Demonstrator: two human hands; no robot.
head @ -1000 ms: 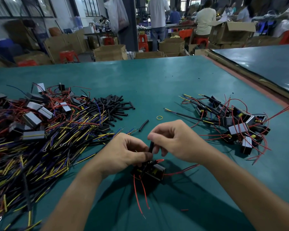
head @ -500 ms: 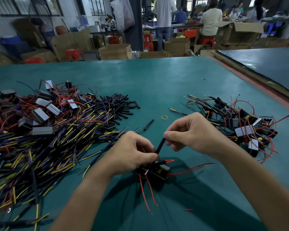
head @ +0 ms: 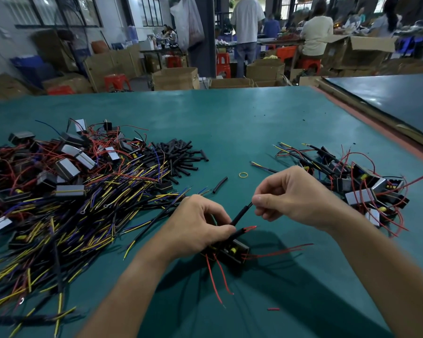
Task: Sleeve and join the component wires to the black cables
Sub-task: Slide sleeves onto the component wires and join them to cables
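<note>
A black component (head: 231, 252) with red wires lies on the green table (head: 230, 123) under my left hand (head: 195, 225). My left hand grips the component's wires where a black sleeve (head: 241, 213) starts. My right hand (head: 286, 193) pinches the upper end of that sleeve, which slants up to the right. A second sleeved wire with a red tip (head: 244, 231) sticks out just below it. Loose black sleeves (head: 178, 157) lie in a heap at centre left. Black cables with yellow and purple wires (head: 71, 215) cover the table's left side.
Finished components with red wires (head: 359, 181) are piled at the right. A single black sleeve (head: 219, 184) and a yellow rubber band (head: 243, 175) lie in the middle. A red wire scrap (head: 273, 308) lies near me. Cardboard boxes and people stand beyond the table.
My right hand has drawn up and to the right, so more of the black sleeve shows between my hands. My left hand still holds the wires over the component.
</note>
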